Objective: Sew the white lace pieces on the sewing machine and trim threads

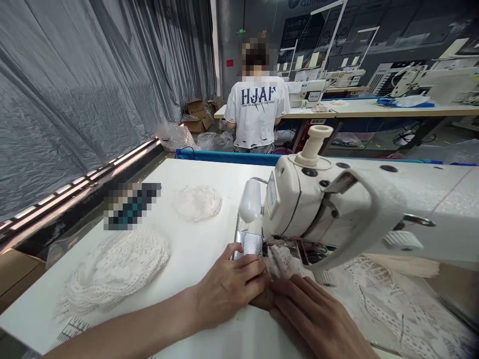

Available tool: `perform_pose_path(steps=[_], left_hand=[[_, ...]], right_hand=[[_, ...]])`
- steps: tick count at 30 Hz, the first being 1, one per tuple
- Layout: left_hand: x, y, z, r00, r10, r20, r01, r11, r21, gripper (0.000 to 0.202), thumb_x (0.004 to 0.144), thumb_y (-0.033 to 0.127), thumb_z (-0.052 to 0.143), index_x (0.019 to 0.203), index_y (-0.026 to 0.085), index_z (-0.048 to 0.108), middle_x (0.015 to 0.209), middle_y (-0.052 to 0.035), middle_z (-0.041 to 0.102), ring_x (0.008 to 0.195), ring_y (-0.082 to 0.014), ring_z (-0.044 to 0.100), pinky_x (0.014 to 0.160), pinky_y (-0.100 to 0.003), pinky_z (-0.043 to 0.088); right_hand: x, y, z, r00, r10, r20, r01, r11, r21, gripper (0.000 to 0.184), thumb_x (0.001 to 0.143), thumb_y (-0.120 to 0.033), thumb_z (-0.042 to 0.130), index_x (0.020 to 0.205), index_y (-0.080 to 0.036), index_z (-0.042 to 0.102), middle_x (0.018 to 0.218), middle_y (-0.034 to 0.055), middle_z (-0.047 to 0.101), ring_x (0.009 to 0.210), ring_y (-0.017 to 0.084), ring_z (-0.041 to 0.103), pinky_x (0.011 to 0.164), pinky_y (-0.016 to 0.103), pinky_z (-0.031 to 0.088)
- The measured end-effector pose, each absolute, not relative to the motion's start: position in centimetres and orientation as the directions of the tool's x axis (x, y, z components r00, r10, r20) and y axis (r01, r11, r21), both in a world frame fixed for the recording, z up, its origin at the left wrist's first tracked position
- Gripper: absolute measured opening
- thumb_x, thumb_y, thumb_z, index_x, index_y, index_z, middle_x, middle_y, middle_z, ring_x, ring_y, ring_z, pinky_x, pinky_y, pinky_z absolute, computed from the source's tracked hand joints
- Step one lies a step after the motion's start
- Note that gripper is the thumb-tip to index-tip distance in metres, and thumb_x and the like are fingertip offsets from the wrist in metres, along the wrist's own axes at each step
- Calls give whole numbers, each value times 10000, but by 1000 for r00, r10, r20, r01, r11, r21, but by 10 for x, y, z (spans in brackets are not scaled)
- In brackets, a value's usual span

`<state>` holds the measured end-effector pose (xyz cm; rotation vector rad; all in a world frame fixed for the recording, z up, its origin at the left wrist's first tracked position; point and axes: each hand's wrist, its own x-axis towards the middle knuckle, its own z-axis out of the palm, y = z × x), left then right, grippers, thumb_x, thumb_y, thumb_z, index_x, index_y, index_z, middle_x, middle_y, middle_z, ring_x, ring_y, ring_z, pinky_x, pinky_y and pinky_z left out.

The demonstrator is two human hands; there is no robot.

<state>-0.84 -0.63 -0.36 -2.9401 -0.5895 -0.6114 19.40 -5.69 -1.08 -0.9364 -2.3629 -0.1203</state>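
Note:
Under the head of a white sewing machine (292, 199) lies a strip of pale lace fabric (281, 260). My left hand (234, 281) is closed at the strip's left side, fingers curled, beside the metal plate (250, 244) of the machine bed. Close against it, my right hand (312, 309) has its fingers pressed together on the front end of the same lace. The fingertips of both hands nearly meet, and they hide much of the fabric between them. More lace fabric (404, 304) spreads out to the right of my right hand.
On the white table (194, 309) to the left lie a coil of lace trim (123, 269) and a smaller pale bundle (198, 202). A blurred dark object (132, 207) sits near the left edge. Ahead, a person in a white shirt (258, 112) faces another sewing table (374, 107).

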Motion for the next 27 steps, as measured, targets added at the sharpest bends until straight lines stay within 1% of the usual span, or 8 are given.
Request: perform_pose_path(steps=[2, 4, 7, 9, 12, 19, 23, 27], left_hand=[[-8, -6, -2, 846, 354, 399, 391, -920, -12, 215, 936, 133, 416, 1108, 140, 544, 1037, -49, 632, 1014, -134, 545, 912, -351, 337], [-7, -6, -1, 844, 353, 403, 394, -919, -20, 222, 946, 126, 387, 1098, 146, 548, 1018, -49, 637, 997, -131, 550, 911, -351, 325], [-7, -6, -1, 842, 363, 399, 405, -914, -23, 231, 938, 107, 386, 1106, 147, 540, 1025, -49, 634, 977, -132, 555, 922, -368, 306], [-7, -4, -2, 837, 376, 398, 416, -909, -15, 230, 926, 102, 404, 1114, 141, 532, 1033, -55, 628, 968, -140, 558, 931, -385, 295], [-6, 0, -3, 825, 384, 414, 423, -906, -3, 228, 920, 98, 405, 1104, 138, 535, 1010, -62, 628, 939, -146, 566, 929, -396, 287], [-4, 5, 0, 817, 405, 410, 456, -890, -29, 256, 939, 105, 350, 1115, 142, 532, 1043, -83, 629, 934, -152, 585, 942, -405, 285], [-6, 5, 0, 815, 395, 425, 453, -890, -42, 251, 942, 110, 365, 1137, 132, 522, 1069, -97, 623, 967, -150, 581, 971, -420, 268], [-9, 4, -5, 817, 346, 462, 427, -901, -80, 244, 939, 113, 392, 1146, 121, 521, 1092, -115, 618, 1065, -158, 553, 1002, -429, 255]], right_hand=[[195, -56, -7, -544, 612, 574, 680, 722, -125, 240, 941, -202, 412, 854, -193, 636, 847, 53, 717, 721, 162, 642, 675, 294, 454], [198, -54, -5, -518, 619, 590, 720, 688, -90, 226, 952, -258, 415, 955, -191, 632, 897, 53, 730, 746, 168, 655, 774, 337, 417], [202, -50, -9, -490, 649, 583, 771, 634, -58, 337, 985, -353, 345, 986, -173, 630, 888, 65, 738, 713, 187, 654, 844, 401, 333], [202, -47, -15, -480, 672, 564, 791, 609, -52, 415, 995, -401, 287, 985, -171, 632, 902, 80, 737, 728, 204, 650, 835, 418, 309], [202, -44, -20, -478, 687, 547, 809, 586, -30, 452, 998, -425, 238, 1012, -184, 620, 972, 87, 723, 781, 218, 639, 811, 420, 302], [204, -37, -19, -547, 670, 502, 816, 562, 138, 462, 1009, -386, 185, 1093, -169, 584, 1103, 106, 680, 838, 237, 616, 746, 415, 299], [206, -41, -18, -584, 649, 488, 789, 594, 155, 392, 999, -392, 266, 1131, -180, 568, 1133, 115, 666, 918, 251, 597, 775, 416, 298], [205, -51, -18, -609, 631, 481, 747, 660, 80, 362, 939, -459, 429, 1131, -188, 574, 1115, 84, 672, 920, 228, 607, 824, 391, 299]])
